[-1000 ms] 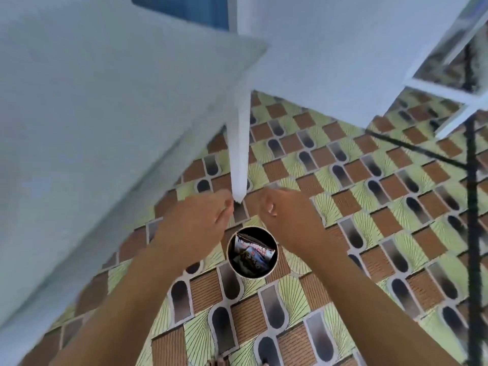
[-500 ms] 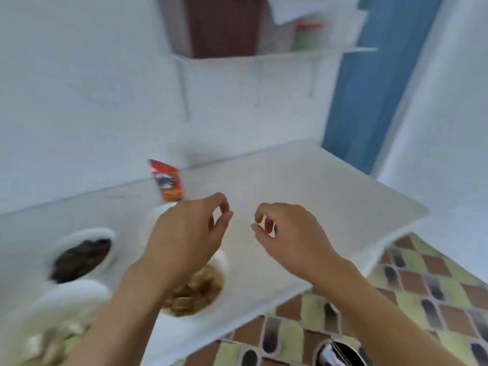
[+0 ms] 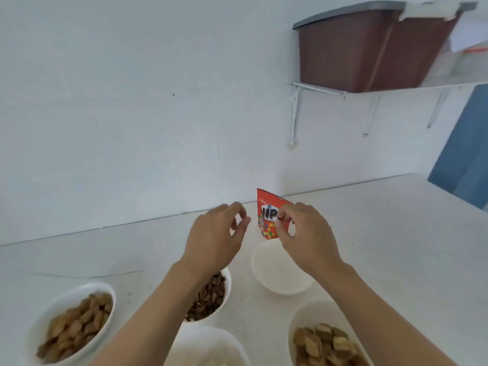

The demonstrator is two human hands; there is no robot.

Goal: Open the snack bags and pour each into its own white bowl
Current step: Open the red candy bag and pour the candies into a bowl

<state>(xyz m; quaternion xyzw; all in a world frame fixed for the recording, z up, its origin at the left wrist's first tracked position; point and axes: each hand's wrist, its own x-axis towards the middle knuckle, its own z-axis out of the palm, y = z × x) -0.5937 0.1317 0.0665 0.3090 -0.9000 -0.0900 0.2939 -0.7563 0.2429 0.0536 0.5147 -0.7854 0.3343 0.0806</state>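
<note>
A small red snack bag stands upright on the white table close to the wall. My right hand hovers just in front of the bag's right edge, fingers curled and apart, and hides part of it. My left hand hangs a little left of the bag, loosely curled and holding nothing. An empty white bowl sits right below the bag. Other white bowls hold dark seeds, brown crackers and square biscuits.
Another white bowl with pale contents sits at the bottom edge between my forearms. A wall shelf with brown bins hangs at the upper right. A blue door stands at the far right, past the table's end.
The view has swung up from the tiled floor and a black bin with wrappers to the table. Both empty hands now sit near the red bag.
</note>
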